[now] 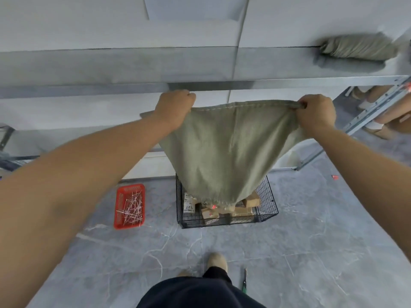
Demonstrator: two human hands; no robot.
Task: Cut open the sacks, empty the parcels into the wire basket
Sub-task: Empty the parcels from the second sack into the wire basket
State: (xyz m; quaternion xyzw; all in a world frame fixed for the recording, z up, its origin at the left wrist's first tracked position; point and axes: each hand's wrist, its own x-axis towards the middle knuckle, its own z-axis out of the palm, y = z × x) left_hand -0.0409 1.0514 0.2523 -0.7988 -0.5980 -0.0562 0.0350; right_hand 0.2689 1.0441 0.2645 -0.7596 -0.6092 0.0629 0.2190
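Both arms raised. Left hand (174, 107) and right hand (317, 113) each fisted on a corner of the sewn hem of a limp, woven grey-green sack (222, 150), held upended; its open mouth hangs inside the black wire basket (270, 196). Cardboard parcels (210, 212) lie in the basket beneath. Red plastic tray (120, 203) of cut ties stands left, well apart. Marbled grey floor (311, 252) in front is open. Steel shelving (367, 112) stands right.

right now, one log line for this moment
left hand + right hand: gripping upended sack | mouth over wire basket | parcels inside
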